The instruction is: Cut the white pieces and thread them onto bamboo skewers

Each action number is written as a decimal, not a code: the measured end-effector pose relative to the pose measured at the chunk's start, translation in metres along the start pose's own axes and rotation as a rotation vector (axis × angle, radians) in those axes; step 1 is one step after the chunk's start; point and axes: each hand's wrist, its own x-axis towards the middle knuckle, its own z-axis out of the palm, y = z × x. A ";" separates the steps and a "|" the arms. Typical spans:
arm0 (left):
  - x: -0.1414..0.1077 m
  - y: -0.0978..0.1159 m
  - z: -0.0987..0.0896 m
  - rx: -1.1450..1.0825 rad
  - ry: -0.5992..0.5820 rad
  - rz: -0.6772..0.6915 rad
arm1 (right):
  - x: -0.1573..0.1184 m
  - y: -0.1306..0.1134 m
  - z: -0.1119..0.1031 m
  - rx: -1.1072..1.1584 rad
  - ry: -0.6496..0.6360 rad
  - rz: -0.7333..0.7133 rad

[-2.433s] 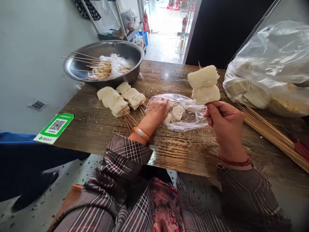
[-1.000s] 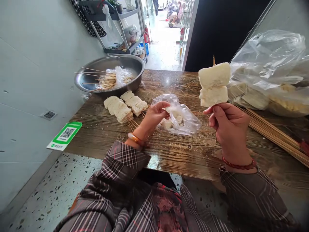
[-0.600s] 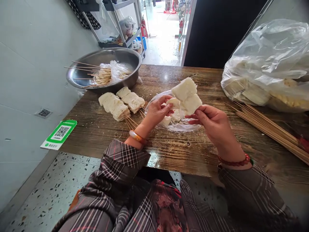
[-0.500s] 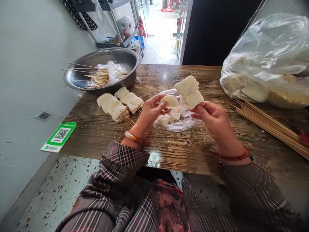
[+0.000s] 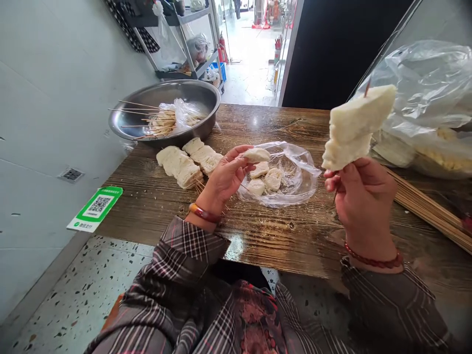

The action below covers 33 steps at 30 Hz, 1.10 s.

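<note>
My right hand (image 5: 363, 196) is raised at the right and closed on skewered pale slices (image 5: 357, 125), soft and spongy like steamed bun. A thin skewer tip (image 5: 368, 88) pokes out at their top. Between the thumb and fingers of my left hand (image 5: 230, 174) is a single pale slice (image 5: 257, 155), seen nearly edge-on. Just beyond and below it, several pale pieces (image 5: 273, 180) and crumbs lie on an opened clear plastic bag (image 5: 304, 189). Left of my left hand, skewered slices (image 5: 179, 166) lie stacked in two rows, their sticks partly hidden by my wrist.
A steel basin (image 5: 206, 110) holding skewers and a plastic bag stands at the table's far left. On the right are a bundle of bamboo sticks (image 5: 427, 209) and a big clear bag (image 5: 431, 113) of pale food. A green payment card (image 5: 96, 206) is at the left edge.
My right hand has lifted the skewered slices up, right and closer to the camera, turning them. My left hand still pinches its slice, now tilted flatter. The view has shifted slightly.
</note>
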 end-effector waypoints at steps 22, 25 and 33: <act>-0.006 0.001 0.010 -0.083 -0.141 -0.088 | -0.002 0.031 0.005 -0.003 -0.252 0.297; -0.005 0.001 0.009 -0.078 -0.105 -0.056 | 0.000 0.031 0.006 -0.022 -0.213 0.283; -0.007 0.001 0.019 0.016 -0.179 -0.039 | 0.005 0.032 0.004 -0.025 -0.213 0.278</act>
